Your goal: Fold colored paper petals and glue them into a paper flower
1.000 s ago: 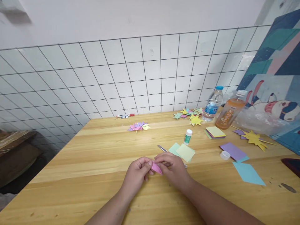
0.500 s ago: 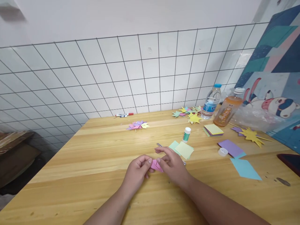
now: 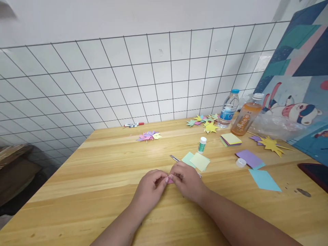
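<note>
1 blue-labelled bottle (image 3: 226, 114), 1 orange-drink bottle (image 3: 244, 119), lettering illegible; 1 pink paper (image 3: 170, 181), mostly hidden, between left hand (image 3: 150, 186) and right hand (image 3: 188, 179), pinched by both

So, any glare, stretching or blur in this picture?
Head view: tiles look stretched toward the left edge; head view: glare brightens tiles at right, and the table has a soft sheen; head view: too little pink paper shows between left hand and right hand to judge its sharpness.
</note>
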A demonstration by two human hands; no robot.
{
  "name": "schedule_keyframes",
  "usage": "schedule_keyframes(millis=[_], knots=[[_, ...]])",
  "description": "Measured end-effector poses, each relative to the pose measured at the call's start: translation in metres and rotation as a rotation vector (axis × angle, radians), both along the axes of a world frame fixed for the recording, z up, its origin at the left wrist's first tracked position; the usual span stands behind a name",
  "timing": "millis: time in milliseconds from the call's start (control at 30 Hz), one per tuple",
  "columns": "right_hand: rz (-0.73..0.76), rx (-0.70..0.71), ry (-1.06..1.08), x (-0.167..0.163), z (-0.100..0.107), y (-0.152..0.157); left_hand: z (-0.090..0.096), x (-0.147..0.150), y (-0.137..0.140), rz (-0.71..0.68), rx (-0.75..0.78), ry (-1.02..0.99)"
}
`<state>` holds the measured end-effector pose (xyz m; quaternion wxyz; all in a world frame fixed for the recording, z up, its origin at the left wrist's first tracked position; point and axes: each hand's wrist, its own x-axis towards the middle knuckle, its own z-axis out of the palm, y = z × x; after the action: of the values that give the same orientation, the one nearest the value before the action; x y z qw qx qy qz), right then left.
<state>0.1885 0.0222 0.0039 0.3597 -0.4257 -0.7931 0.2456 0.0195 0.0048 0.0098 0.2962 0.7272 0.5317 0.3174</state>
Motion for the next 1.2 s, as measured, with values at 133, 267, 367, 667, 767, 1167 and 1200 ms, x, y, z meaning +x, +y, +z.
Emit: schedule_keyframes(millis=[133, 267, 367, 667, 767, 1167, 1200], knots=[[-0.052, -0.076, 0.06, -0.003, -0.002, 0.0, -0.007, 0.0, 0.002, 0.045, -0.091, -0.18], [-0.009, -0.014, 0.042, -0.002, -0.002, 0.0, -0.004, 0.0, 0.001, 0.033, -0.069, -0.153], [0.082, 0.105, 0.007, 0.0, -0.001, 0.0, 0.0, -0.001, 0.0, -0.008, 0.03, -0.014], [-0.02, 0.187, 0.089, 0.002, 0.006, -0.007, -0.002, -0.002, 0.001, 0.192, -0.313, -0.754], [0.104, 0.298, 0.009, 0.001, 0.008, -0.009, 0.0, 0.004, -0.004, 0.18, -0.41, -0.961], [0.135, 0.305, 0.012, -0.001, 0.007, -0.007, -0.004, 0.009, -0.009, 0.11, -0.524, -1.167], [0.141, 0.284, 0.052, -0.001, 0.007, -0.006, -0.004, 0.009, -0.009, 0.114, -0.525, -1.167]])
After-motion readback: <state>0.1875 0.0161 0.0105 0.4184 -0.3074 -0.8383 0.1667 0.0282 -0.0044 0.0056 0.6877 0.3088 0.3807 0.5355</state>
